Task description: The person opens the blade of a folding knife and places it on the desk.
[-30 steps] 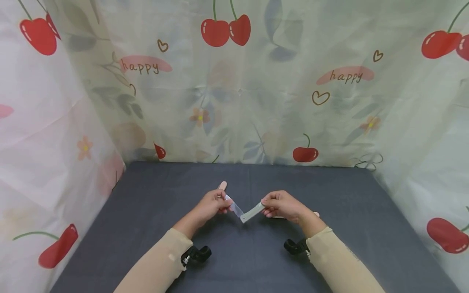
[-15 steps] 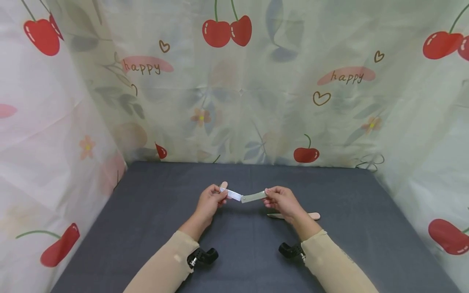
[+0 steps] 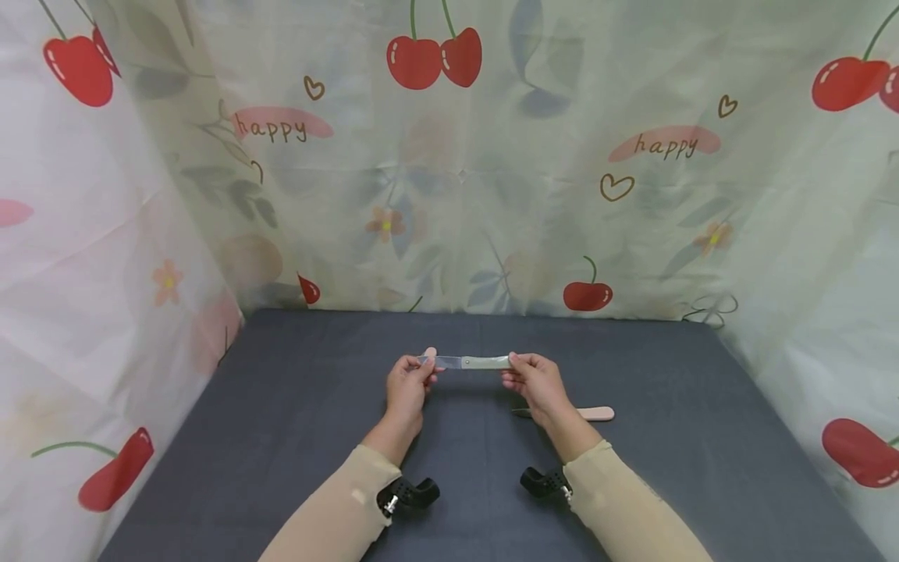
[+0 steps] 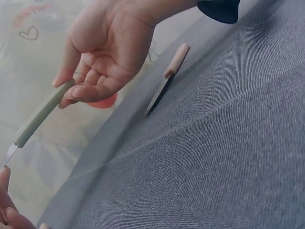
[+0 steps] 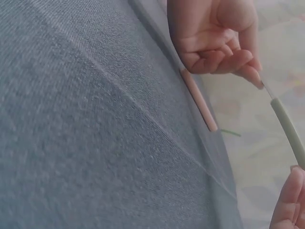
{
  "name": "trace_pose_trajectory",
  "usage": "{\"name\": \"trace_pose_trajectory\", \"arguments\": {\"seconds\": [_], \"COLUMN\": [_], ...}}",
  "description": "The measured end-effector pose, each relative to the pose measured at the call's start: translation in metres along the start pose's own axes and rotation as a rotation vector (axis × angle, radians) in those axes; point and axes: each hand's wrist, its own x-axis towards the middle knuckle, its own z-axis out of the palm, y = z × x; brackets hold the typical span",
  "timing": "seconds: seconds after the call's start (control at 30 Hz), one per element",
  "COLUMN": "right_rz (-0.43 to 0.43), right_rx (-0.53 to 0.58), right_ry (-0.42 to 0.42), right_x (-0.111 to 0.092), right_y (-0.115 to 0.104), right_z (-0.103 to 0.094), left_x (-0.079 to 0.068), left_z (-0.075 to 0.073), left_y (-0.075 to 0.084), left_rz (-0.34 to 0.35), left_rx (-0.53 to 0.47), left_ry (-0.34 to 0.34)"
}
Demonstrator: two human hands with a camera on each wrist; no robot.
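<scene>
A folding knife [image 3: 486,363] with a pale green handle is held level above the table, its blade in line with the handle. My left hand [image 3: 407,394] pinches the blade near its tip between thumb and fingers. At the other end, my right hand [image 3: 542,390] pinches the butt of the handle. The left wrist view shows the green handle [image 4: 43,114] running from the right hand down to a short stretch of blade. In the right wrist view the left hand [image 5: 214,38] covers most of the blade.
A pink-handled knife [image 3: 595,414] lies on the dark grey table [image 3: 477,484], partly behind the right wrist. Beyond the left hand lies another pink-handled piece [image 5: 199,100], its far end hidden. A printed curtain [image 3: 449,234] encloses the back and sides.
The folding knife has gone from sharply bent at its pivot to straight. Both hands have risen slightly away from me, and the forearms have drawn inward.
</scene>
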Motion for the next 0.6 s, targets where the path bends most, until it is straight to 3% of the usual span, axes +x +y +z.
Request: {"name": "trace_pose_trajectory", "arguments": {"seconds": [0.1, 0.23, 0.6], "right_rz": [-0.006, -0.018, 0.024], "right_rx": [0.016, 0.006, -0.121], "right_ry": [0.018, 0.007, -0.125], "right_x": [0.0, 0.001, 0.004], "right_y": [0.001, 0.001, -0.005], "right_z": [0.002, 0.0, -0.021], "left_x": [0.0, 0.001, 0.012], "left_z": [0.002, -0.002, -0.023], "left_y": [-0.001, -0.001, 0.015], "left_rz": [-0.009, -0.039, -0.214], "left_rx": [-0.024, -0.005, 0.179], "left_ry": [0.022, -0.009, -0.292]}}
